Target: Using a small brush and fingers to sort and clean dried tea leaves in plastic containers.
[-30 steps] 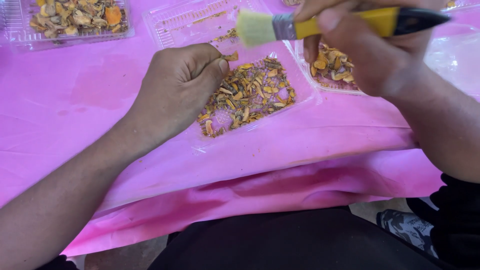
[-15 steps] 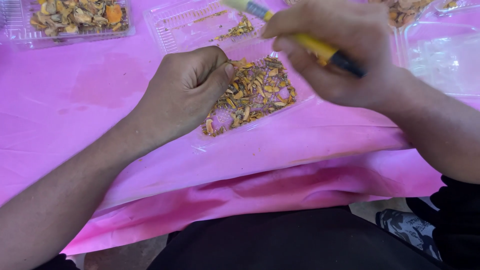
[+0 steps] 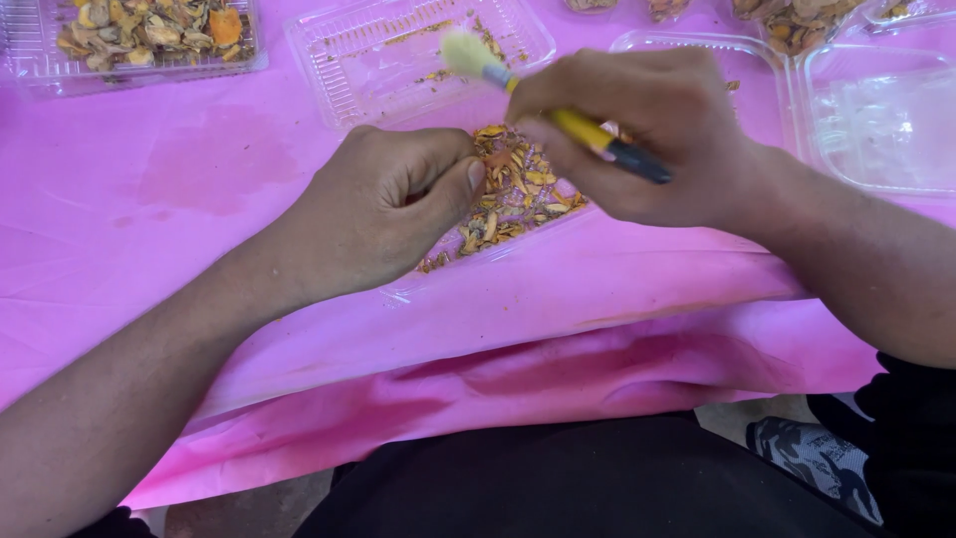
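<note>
My left hand [image 3: 383, 209] is closed in a loose fist, thumb pressed to the curled fingers, resting on the near half of a clear hinged plastic tray [image 3: 438, 284]. That half holds a heap of small orange and brown dried pieces [image 3: 513, 189]; whether a piece sits between my fingers is hidden. My right hand [image 3: 647, 134] grips a yellow-handled brush [image 3: 573, 125] with a black end. Its pale bristles [image 3: 460, 52] point up-left over the tray's open lid [image 3: 368, 60], which carries a few crumbs.
A pink plastic sheet [image 3: 179, 179] covers the table and hangs over its near edge. A clear tray of larger orange pieces [image 3: 149, 30] sits at the far left. More clear trays [image 3: 876, 110], one with dried pieces [image 3: 797, 20], stand at the far right.
My right hand has swung left and down with the brush, turning it from level to slanted with the bristles over the lid. My left fist has shifted slightly right over the heap.
</note>
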